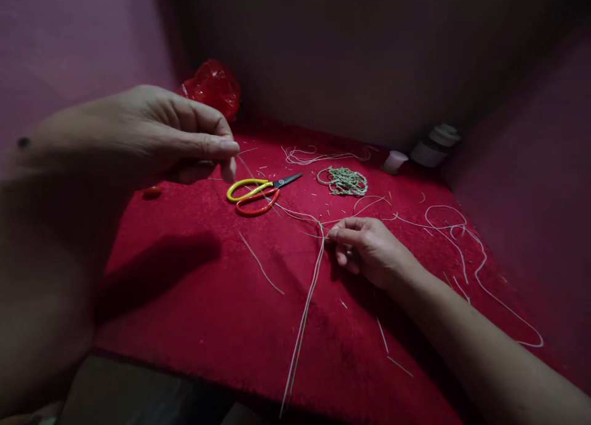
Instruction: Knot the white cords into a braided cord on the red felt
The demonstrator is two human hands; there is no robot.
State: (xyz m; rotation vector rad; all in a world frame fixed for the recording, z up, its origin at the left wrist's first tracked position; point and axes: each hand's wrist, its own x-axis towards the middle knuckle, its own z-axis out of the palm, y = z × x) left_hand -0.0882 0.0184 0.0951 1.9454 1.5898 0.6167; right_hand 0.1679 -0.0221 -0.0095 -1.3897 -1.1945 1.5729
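Knotted cords (318, 265) lie on the table (207, 339). Left hand (184, 128): thumb and forefinger pinching a strand (249, 171) aloft. Right hand (367, 246): fingertips closed on an end (314, 234) beside the knot (320, 223). Likely light, limp, easily tangled; best pinched close to the knot.
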